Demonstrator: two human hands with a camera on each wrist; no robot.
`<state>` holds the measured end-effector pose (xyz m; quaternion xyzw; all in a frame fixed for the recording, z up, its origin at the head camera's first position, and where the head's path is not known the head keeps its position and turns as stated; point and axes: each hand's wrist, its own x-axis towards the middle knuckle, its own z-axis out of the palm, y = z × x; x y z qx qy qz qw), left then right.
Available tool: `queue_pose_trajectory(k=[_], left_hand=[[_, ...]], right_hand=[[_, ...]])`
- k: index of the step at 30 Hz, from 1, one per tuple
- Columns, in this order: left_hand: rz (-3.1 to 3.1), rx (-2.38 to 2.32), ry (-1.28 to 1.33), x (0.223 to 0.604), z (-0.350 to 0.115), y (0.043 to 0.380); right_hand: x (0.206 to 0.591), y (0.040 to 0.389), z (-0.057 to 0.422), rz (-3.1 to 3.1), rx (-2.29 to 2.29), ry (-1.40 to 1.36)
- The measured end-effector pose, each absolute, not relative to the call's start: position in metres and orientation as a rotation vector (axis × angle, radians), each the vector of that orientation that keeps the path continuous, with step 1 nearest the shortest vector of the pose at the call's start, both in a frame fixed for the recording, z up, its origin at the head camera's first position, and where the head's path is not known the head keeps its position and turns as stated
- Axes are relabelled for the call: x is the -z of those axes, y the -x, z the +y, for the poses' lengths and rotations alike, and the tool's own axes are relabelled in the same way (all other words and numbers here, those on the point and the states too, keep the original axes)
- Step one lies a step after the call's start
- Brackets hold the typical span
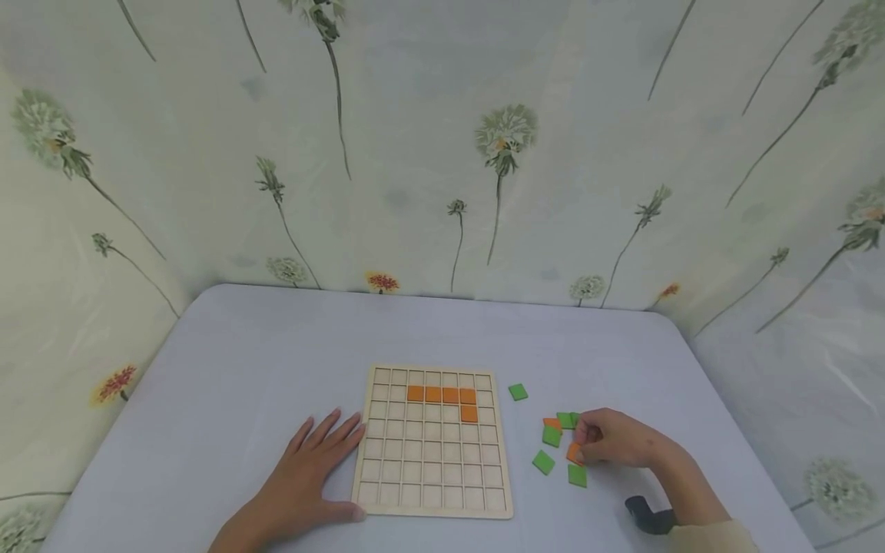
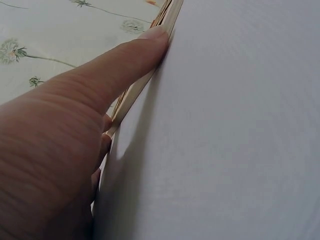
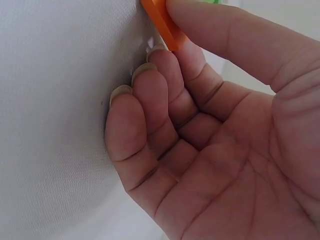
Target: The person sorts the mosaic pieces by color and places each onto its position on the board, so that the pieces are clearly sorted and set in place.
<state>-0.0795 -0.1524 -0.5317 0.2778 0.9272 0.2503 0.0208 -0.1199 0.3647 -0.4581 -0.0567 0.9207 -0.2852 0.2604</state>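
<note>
The right hand [image 1: 615, 439] was closed to a narrow pinch, with an orange tile [image 3: 164, 22] held between the thumb and the forefinger. The remaining fingers were curled in toward the palm, their tips close to the white surface of the desk [image 1: 290, 330]; the right wrist view did not settle whether they touched it. The left hand [image 1: 300, 476] was spread wide, its fingers straight, the fingertips at the left edge of the wooden grid board [image 1: 432, 461] and the thumb against the board's near edge by the corner.

The right forearm slanted in from the near right, a pale cuff [image 1: 712, 538] around it, with the wrist bent and the back of the hand upward. The left forearm angled in from the near left, the back of that hand also upward.

The pinched tile was right of the board, among scattered green tiles [image 1: 543, 462] and another orange piece [image 1: 551, 422] partly covered by a green one. On the board, five orange tiles [image 1: 450, 395] sat in cells: four in a row, one below the rightmost.
</note>
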Motion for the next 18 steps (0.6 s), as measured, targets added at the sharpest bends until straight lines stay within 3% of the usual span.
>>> queue_pose_trajectory(k=[18], left_hand=[[2.848, -0.759, -0.815, 0.5287, -0.1516, 0.0797]], right_hand=[[0.4509, 0.1175, 0.3573, 2.509, 0.728, 0.148]])
